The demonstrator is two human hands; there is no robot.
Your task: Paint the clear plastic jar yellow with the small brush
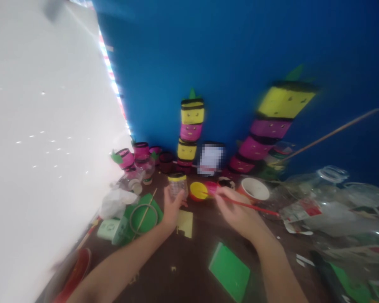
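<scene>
My left hand point(172, 205) is wrapped round a small clear plastic jar point(178, 187), which has a yellow band painted near its black top edge. Between the fingers of my right hand point(235, 210) is a red-handled paintbrush point(259, 208). Its tip reaches into a cup of yellow paint point(198, 191). Just behind my right fingers sit a pink paint cup point(212, 187) and a cup with black paint point(226, 183). A white-rimmed cup point(255, 189) stands to their right.
Painted yellow and pink container stacks point(191, 131) stand by the blue wall. Clear plastic bottles point(331, 202) crowd the right. A green pad point(230, 271) and a yellow sheet point(185, 224) lie nearer me; a tape ring point(143, 219) rests on green sheets at left.
</scene>
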